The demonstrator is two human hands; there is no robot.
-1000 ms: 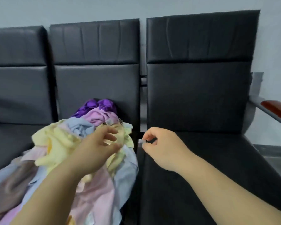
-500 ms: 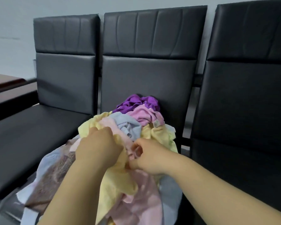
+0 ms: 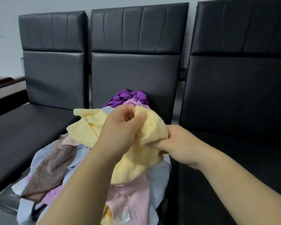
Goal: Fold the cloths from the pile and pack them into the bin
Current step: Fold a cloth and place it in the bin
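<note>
Item: yellow cloth, terry, bunched, raised just above the pile on the middle seat of a row of black chairs

Grip: left hand closed on the cloth's upper fold, thumb and fingers pinched together; right hand closed on the fold just to the right and slightly lower, fingertips buried in the fabric. Both hands hold the same cloth, close together

Risks, as judged:
- Hands sit near one another on a crumpled middle part, not on corners; shaking it out from here would likely give a lopsided sheet and a poor fold
- The cloth's lower part drapes below the grip onto a pink cloth; lifting may drag that neighbour off the seat edge
- The pile overhangs the seat front beneath the forearms; any tug could spill loose pieces to the floor

Around the grip:
- Behind it, against the chair back: purple cloth
- Below and left: brown cloth lying on pale blue cloths
- Left of the pile: bare seat, usable as folding surface
- Right of the right hand: another bare seat

Obstructions: the forearms hide much of the pile's centre. Bin not in view; its place cannot be told
</note>
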